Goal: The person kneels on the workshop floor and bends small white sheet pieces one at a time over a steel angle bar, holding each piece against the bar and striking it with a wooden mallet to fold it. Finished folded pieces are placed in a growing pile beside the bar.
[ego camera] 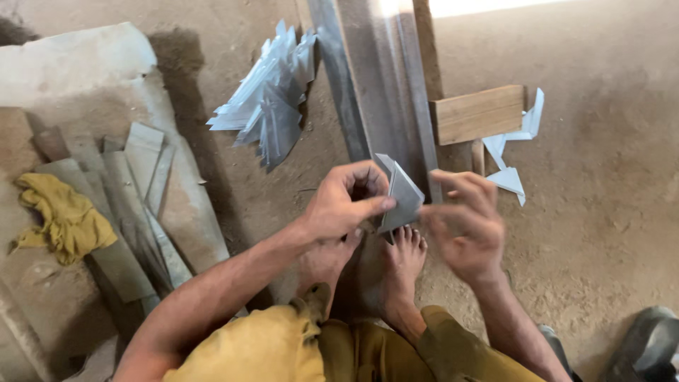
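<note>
Sheet-metal triangle (402, 198), grey, sits at frame centre, pinched at its 9 o'clock edge between thumb and forefinger of left hand (344, 204). Judged light, stiff, thin, with sharp edges; flat faces near a corner look the safest hold. Largest first: long metal rail (375, 85) runs toward 12 o'clock. Stack of flat strips (138, 205) lies at 9 o'clock. Pile of cut triangles (272, 95) at 11 o'clock, too overlapped to count. 1 wooden block (479, 113) at 1 o'clock, about 3 offcuts (511, 152) beside it. 1 yellow rag (64, 216) at 9 o'clock. Right hand (467, 226) is blurred, fingers spread, just beside the triangle; contact unclear. 2 bare feet (399, 265) below.
</note>
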A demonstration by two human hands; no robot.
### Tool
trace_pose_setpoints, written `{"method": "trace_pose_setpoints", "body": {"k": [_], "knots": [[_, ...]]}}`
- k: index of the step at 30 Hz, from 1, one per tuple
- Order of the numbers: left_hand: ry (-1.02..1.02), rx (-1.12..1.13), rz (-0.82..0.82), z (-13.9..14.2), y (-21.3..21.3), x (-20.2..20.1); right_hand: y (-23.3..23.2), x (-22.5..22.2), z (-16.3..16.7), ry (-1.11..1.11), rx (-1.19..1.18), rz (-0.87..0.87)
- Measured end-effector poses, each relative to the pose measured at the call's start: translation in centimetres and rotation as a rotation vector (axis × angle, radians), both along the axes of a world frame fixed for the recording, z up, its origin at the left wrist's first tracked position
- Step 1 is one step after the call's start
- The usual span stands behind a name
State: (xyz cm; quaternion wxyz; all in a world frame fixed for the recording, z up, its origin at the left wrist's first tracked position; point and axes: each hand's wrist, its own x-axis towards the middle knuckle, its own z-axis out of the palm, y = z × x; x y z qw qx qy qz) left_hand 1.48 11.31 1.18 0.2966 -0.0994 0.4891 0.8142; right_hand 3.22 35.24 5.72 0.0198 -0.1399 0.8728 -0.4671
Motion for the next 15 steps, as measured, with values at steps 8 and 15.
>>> {"method": "trace_pose_setpoints", "body": {"k": [8,15], "knots": [[-0.065,0.152,0.58,-6.3,-0.7,-3.1,5.9,4.0,-8.6,-0.037,0.847,-0.32],[-0.194,0.183,0.543,-5.9,-2.2,-3.7,8.6,6.1,-4.1,-0.644,0.338,-0.587]]}}
